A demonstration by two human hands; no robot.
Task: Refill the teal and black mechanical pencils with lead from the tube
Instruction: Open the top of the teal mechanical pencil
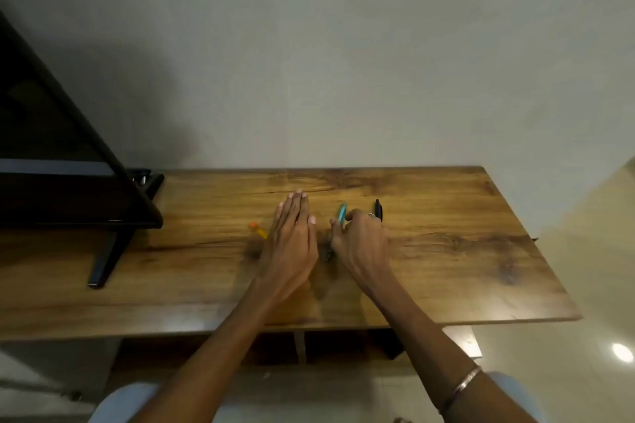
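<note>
On the desk (446,251), the right hand (360,240) curls its fingers round the teal pencil (342,213); the black pencil (378,211) lies just beside. The left hand (292,237) rests flat, half covering the tube (258,230). A loose pinch could roll the pencil away.

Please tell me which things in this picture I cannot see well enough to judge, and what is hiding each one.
- Lead tube: head view, mostly hidden under the left hand; only an orange and yellow end shows.
- Teal pencil: its middle is covered by the right hand, so the grip is unclear.
- Black pencil: its lower part is behind the right hand.
- Lead inside the pencils: too small to tell.
</note>
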